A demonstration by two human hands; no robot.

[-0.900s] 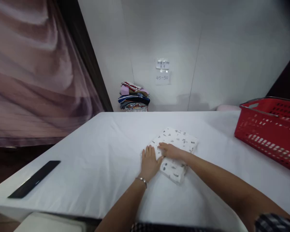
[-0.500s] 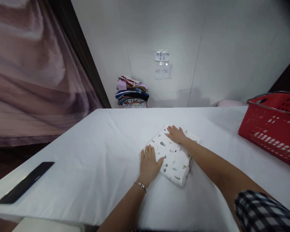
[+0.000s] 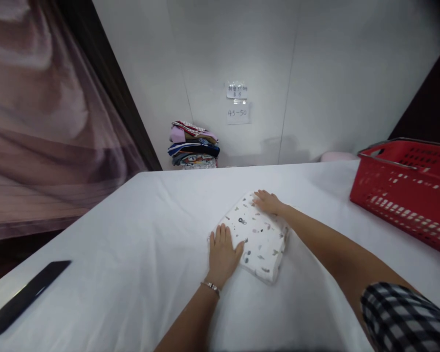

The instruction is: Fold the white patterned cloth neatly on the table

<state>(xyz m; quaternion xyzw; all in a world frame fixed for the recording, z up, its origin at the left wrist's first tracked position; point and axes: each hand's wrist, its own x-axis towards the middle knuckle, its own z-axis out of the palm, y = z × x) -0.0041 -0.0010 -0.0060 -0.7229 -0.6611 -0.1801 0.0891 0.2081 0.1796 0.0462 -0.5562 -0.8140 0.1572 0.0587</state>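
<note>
A folded white cloth (image 3: 258, 242) with small printed shapes lies on the white-covered table (image 3: 161, 274), turned at an angle. My left hand (image 3: 223, 254) rests flat on its left edge, fingers stretched out and thumb apart. At the cloth's far right corner, my right hand (image 3: 267, 202) lies palm down with its fingers extended. Neither hand grips anything. Parts of the cloth are hidden under both hands and the right forearm.
On the right stands a red plastic basket (image 3: 399, 195) with a metal handle. A pile of folded clothes (image 3: 194, 146) sits beyond the far edge, by the wall. A dark flat strip (image 3: 25, 298) lies at the left. A pink curtain (image 3: 40, 122) hangs on the left.
The camera view has shifted slightly, so the basket and clothes pile appear further left. My right hand has slid a little on the cloth's far corner; both hands stay flat on it.
</note>
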